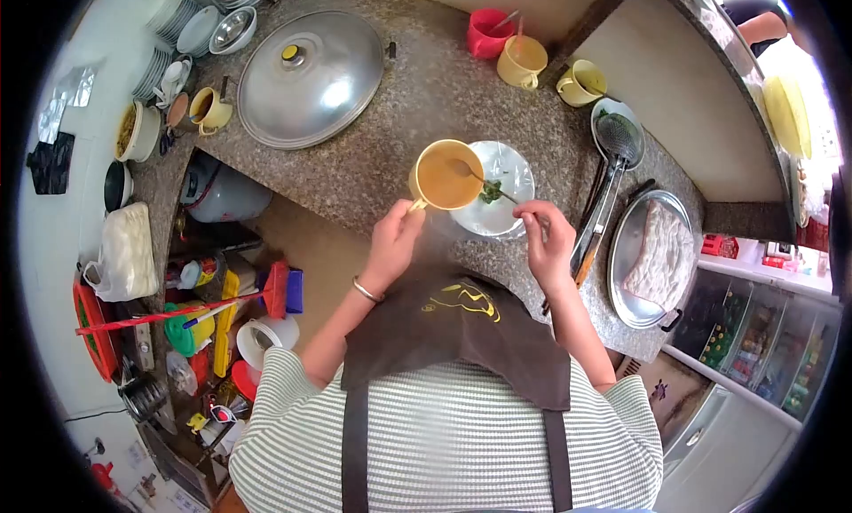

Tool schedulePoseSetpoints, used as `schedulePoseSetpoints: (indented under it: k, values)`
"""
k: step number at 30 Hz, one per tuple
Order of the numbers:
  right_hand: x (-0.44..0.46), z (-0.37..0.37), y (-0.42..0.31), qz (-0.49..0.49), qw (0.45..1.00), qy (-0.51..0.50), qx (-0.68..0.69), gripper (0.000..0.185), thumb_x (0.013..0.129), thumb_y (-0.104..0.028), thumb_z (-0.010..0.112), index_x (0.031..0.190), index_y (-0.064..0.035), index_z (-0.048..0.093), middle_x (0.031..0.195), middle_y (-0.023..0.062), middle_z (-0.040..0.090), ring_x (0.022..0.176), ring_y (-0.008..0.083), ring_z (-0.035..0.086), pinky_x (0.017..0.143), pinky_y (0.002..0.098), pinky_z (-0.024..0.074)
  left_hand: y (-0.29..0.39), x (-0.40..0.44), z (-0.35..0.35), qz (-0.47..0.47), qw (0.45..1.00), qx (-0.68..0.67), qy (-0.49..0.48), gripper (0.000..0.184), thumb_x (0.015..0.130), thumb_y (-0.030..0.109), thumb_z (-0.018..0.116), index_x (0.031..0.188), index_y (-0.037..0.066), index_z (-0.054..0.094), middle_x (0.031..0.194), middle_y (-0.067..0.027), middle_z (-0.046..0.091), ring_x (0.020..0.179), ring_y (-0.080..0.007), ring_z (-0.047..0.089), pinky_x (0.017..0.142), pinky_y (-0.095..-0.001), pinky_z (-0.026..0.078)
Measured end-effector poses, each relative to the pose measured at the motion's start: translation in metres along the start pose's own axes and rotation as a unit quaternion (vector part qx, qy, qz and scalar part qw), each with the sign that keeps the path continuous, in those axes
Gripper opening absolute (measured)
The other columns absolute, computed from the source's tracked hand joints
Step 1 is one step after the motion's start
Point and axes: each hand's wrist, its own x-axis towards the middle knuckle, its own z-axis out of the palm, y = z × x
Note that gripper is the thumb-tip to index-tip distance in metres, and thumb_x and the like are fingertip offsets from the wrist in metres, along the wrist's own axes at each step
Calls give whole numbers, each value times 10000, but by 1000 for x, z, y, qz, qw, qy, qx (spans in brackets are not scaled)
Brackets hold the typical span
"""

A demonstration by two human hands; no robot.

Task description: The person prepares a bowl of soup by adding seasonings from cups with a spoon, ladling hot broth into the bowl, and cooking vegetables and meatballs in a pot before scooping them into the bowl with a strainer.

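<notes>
Head view. The handle of a yellow mug (pixel 414 177) is pinched by the left hand (pixel 396 238), presumably so that the mug is steadied and its brown liquid (pixel 440 181) kept level. A spoon (pixel 507 195) is pinched near its end by the right hand (pixel 548 238), its bowl dipped in the liquid. Green herbs (pixel 491 191) are carried on a plate (pixel 477 222), placed within easy reach on the table (pixel 426 96).

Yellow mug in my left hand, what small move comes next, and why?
Probably lift the spoon and tip some liquid over the greens: your right hand already has the spoon in the mug, and the dish with the greens is close beside it.
</notes>
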Motion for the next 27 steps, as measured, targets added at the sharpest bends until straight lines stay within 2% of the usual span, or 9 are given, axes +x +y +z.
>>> schedulePoseSetpoints:
  k: [1, 4, 8, 12, 17, 19, 21, 24, 27]
  values:
    - [-5, 1, 6, 2, 1000, 4, -1, 66, 871, -3, 526, 922, 14, 564, 833, 85, 610, 799, 162, 595, 723, 248, 464, 2, -1, 2, 1, 1000, 0, -7, 176, 908, 201, 513, 873, 28, 515, 620, 15, 485, 563, -44, 425, 511, -226, 366]
    - [-17, 1, 22, 134, 975, 60, 169, 150, 925, -106, 486, 1002, 14, 531, 847, 89, 612, 818, 153, 591, 773, 265, 462, 1, -1, 9, 14, 1000, 0, -16, 176, 906, 201, 515, 870, 28, 514, 621, 20, 483, 565, -41, 423, 511, -227, 366]
    - [-28, -7, 40, 224, 938, 126, 234, 170, 929, -147, 489, 1001, -1, 537, 852, 79, 602, 802, 159, 586, 791, 301, 471, -7, 1, 14, 13, 1000, -5, -22, 168, 901, 194, 520, 881, 27, 518, 633, 25, 484, 577, -36, 425, 522, -224, 369]
    - [-31, -25, 38, 233, 917, 166, 278, 162, 927, -143, 492, 1003, -7, 538, 876, 72, 590, 808, 155, 576, 796, 293, 465, -13, 0, 14, -2, 999, -16, -29, 153, 895, 184, 529, 899, 31, 530, 661, 32, 495, 606, -41, 445, 547, -218, 377]
    - [-38, -45, 32, 181, 934, 178, 253, 138, 925, -102, 479, 997, 0, 541, 881, 86, 601, 816, 156, 577, 798, 297, 462, -17, -5, 10, -15, 999, -34, -27, 147, 897, 176, 530, 900, 30, 537, 674, 35, 500, 626, -42, 465, 570, -207, 389]
    - [-42, -50, 38, 124, 963, 167, 172, 127, 922, -79, 476, 994, 2, 542, 879, 91, 606, 840, 166, 581, 801, 291, 458, -18, -5, 8, -28, 999, -36, -25, 145, 899, 173, 528, 897, 28, 537, 671, 35, 498, 630, -39, 469, 578, -204, 393]
    - [-46, -53, 38, 124, 965, 168, 157, 115, 912, -46, 475, 986, 11, 543, 898, 103, 601, 861, 178, 586, 803, 290, 457, -16, -7, 7, -34, 998, -42, -30, 142, 900, 170, 527, 895, 29, 540, 671, 36, 498, 633, -37, 466, 578, -204, 392]
    - [-46, -55, 37, 17, 988, 143, 50, 103, 895, 9, 475, 969, 29, 544, 951, 126, 585, 867, 181, 588, 807, 287, 453, -14, -7, 8, -40, 998, -29, -31, 141, 899, 172, 528, 884, 32, 541, 665, 39, 496, 627, -34, 462, 568, -205, 389]
    - [-39, -47, 26, 10, 988, 126, 88, 107, 897, 6, 474, 977, 20, 544, 938, 116, 590, 864, 173, 586, 804, 281, 451, -12, -8, 12, -8, 999, -17, -29, 143, 899, 172, 528, 876, 31, 537, 656, 44, 490, 613, -30, 452, 551, -203, 380]
